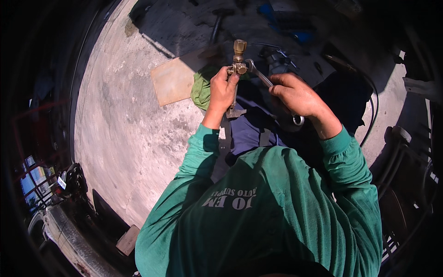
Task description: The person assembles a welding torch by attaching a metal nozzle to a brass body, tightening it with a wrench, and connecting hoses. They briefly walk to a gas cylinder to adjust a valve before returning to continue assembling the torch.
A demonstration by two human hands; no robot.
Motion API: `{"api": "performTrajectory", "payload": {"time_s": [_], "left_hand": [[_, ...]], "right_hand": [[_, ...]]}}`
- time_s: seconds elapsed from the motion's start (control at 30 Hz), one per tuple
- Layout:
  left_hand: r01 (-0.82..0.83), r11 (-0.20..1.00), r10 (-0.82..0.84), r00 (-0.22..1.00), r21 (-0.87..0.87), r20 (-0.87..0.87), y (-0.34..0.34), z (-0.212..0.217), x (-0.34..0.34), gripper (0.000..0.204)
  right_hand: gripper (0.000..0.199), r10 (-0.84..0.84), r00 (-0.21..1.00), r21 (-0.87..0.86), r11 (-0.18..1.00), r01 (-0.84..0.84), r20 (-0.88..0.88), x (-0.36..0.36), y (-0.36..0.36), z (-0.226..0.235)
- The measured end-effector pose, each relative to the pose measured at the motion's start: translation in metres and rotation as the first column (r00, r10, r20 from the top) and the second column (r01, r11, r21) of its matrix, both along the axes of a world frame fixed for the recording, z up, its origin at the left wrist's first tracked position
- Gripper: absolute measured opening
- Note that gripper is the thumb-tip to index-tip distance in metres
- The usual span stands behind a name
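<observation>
Wrapped around a brass fitting [239,56] with hex nuts is my left hand [222,92], its thumb against the lower part. The fitting stands upright, one hex nut at its top. From below that hand a metal piece [236,112] sticks out; I cannot make out its kind. My right hand [295,94] is closed on a combination wrench [260,76]. One end of the wrench sits at the fitting's right side, while the ring end shows below my palm. Whether the jaw grips a nut is hard to tell.
A green cloth [201,90] and a tan board [173,82] lie on the concrete floor [124,106] beyond my left hand. In shadow farther off are a hammer [217,25] and a blue object [302,35]. A dark cable [376,113] curves along the right.
</observation>
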State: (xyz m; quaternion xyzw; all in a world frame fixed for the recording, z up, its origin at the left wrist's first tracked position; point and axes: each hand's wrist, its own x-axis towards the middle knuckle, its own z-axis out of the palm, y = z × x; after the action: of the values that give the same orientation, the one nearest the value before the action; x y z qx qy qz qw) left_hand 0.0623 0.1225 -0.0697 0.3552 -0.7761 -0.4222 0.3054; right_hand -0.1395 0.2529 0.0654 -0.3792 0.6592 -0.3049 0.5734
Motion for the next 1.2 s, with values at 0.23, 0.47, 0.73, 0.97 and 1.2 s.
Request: {"api": "performTrajectory", "payload": {"time_s": [0.23, 0.47, 0.73, 0.97, 1.2], "left_hand": [[-0.028, 0.999, 0.026, 0.996, -0.024, -0.080, 0.010, 0.005, -0.008, 0.049], [-0.026, 0.994, 0.047, 0.979, 0.106, -0.200, 0.012, 0.005, -0.010, 0.049], [0.036, 0.711, 0.240, 0.926, 0.702, -0.292, 0.007, 0.030, -0.025, 0.061], [0.434, 0.300, 0.383, 0.761, 0.849, -0.524, 0.008, 0.029, -0.053, 0.061], [0.230, 0.262, -0.028, 0.973, 0.937, -0.230, 0.006, 0.012, -0.075, 0.053]], "right_hand": [[0.023, 0.105, 0.992, -0.066, 0.992, -0.110, -0.066, 0.007, 0.002, 0.012], [0.025, -0.033, 0.962, -0.345, 0.936, -0.065, -0.272, 0.036, 0.019, -0.010], [0.043, -0.145, 0.784, -0.551, 0.787, -0.279, -0.604, 0.028, 0.014, -0.061], [0.048, -0.046, 0.767, -0.532, 0.747, -0.399, -0.640, -0.045, -0.024, -0.117], [0.025, -0.264, 0.373, -0.451, 0.383, -0.806, -0.890, -0.175, -0.146, -0.114]]}}
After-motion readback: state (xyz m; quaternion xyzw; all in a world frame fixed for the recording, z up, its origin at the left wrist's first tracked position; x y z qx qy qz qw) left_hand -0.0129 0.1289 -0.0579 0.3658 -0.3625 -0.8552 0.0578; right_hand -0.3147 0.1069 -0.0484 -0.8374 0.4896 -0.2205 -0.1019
